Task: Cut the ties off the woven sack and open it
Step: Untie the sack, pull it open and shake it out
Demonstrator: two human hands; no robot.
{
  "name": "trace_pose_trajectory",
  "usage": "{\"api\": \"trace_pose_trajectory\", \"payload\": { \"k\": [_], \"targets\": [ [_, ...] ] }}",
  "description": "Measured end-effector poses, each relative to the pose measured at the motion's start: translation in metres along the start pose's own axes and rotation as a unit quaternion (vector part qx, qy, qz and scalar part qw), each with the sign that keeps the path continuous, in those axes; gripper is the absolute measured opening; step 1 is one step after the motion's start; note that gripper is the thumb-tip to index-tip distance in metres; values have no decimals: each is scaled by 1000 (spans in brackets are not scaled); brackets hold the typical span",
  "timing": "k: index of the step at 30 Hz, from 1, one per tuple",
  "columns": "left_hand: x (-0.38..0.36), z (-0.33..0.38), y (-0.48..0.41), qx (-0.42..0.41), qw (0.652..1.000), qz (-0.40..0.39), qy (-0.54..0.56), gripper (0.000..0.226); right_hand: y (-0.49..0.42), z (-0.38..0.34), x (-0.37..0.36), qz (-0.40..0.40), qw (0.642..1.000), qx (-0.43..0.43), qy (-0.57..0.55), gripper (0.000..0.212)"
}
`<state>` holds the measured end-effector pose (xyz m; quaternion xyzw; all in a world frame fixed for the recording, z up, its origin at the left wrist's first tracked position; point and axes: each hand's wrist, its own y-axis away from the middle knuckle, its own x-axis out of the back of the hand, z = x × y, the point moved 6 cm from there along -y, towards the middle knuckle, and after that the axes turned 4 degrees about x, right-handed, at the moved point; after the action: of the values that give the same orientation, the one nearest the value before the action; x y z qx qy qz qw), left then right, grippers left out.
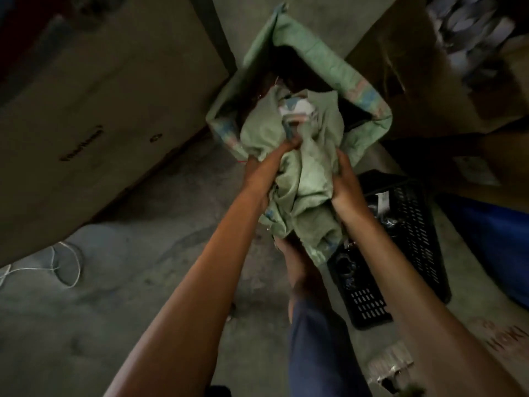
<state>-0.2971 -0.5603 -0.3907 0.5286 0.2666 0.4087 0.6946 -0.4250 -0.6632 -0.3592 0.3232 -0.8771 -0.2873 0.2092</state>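
A pale green woven sack (312, 61) stands open on the concrete floor, its rolled rim spread wide around a dark inside. In front of it I hold a crumpled bundle of green woven sacking (306, 179) between both hands. My left hand (266, 170) grips the bundle's left side, fingers dug into the folds. My right hand (347, 184) presses against its right side with the fingers closed on the cloth. No tie or cutting tool shows in either hand.
A large cardboard box (94, 104) leans at the left. More boxes (429, 67) stand at the right. A black perforated crate (400, 253) sits by my right forearm, a blue container (492, 239) beyond it. White cord (65, 265) lies on the floor at left.
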Motion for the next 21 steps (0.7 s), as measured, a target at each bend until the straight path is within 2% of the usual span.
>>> {"api": "trace_pose_trajectory", "payload": {
  "k": [2, 5, 7, 9, 12, 16, 19, 21],
  "targets": [
    [-12, 10, -34, -2, 1000, -7, -8, 126, -43, 18, 0, -7, 1000, 5, 26, 58],
    [-31, 30, -79, -53, 998, -14, -29, 115, -100, 45, 3, -8, 998, 12, 56, 62],
    [-42, 36, -112, -69, 997, -14, -39, 111, -136, 63, 1, -8, 995, 16, 97, 56],
    [-52, 36, -147, -77, 995, 10, -54, 119, -171, 81, -3, -15, 992, 13, 125, 57],
    [-61, 26, -195, -97, 991, 36, -91, 133, -212, 113, -10, -30, 986, 10, 163, 72],
    [-56, 0, -254, -91, 980, 50, -167, 140, -237, 164, -11, -79, 959, -31, 271, 70],
    [-46, -13, -293, -79, 971, 48, -218, 162, -228, 173, -12, -105, 952, -60, 282, 86],
    [-41, -11, -285, -72, 968, 47, -236, 167, -211, 161, -13, -88, 960, -59, 258, 84]
  ]
}}
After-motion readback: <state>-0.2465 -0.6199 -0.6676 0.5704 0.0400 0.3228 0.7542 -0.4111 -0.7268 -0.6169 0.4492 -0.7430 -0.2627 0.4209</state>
